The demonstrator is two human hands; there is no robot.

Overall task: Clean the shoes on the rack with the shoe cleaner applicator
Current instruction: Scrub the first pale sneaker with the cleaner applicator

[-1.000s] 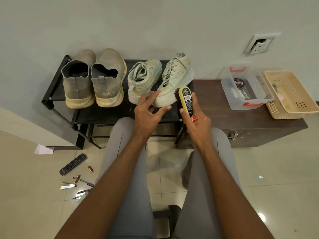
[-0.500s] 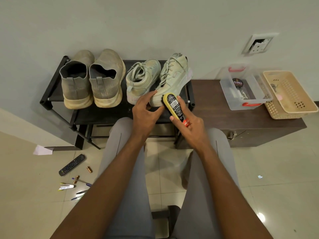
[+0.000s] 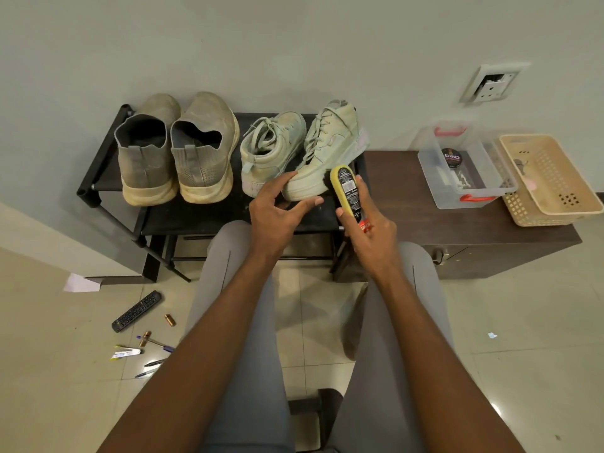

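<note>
A black shoe rack (image 3: 98,186) holds two pairs of shoes. Two dirty grey slip-on shoes (image 3: 176,148) stand at the left. Two pale green lace-up sneakers sit at the right: one (image 3: 271,148) flat, the other (image 3: 330,148) tilted on its side. My left hand (image 3: 277,207) touches the heel of the tilted sneaker with spread fingers. My right hand (image 3: 369,233) grips the yellow shoe cleaner applicator (image 3: 348,192), whose top end lies against that sneaker's heel.
A dark wooden cabinet (image 3: 408,197) stands right of the rack, bearing a clear plastic box (image 3: 438,188) with a polish tin and a beige basket (image 3: 549,178). A remote (image 3: 137,310), pens and batteries lie on the floor at the left. My grey-trousered legs fill the foreground.
The applicator has swung from the sneaker's heel front back to the right side of the heel. My left hand has eased its hold, fingers now spread at the heel.
</note>
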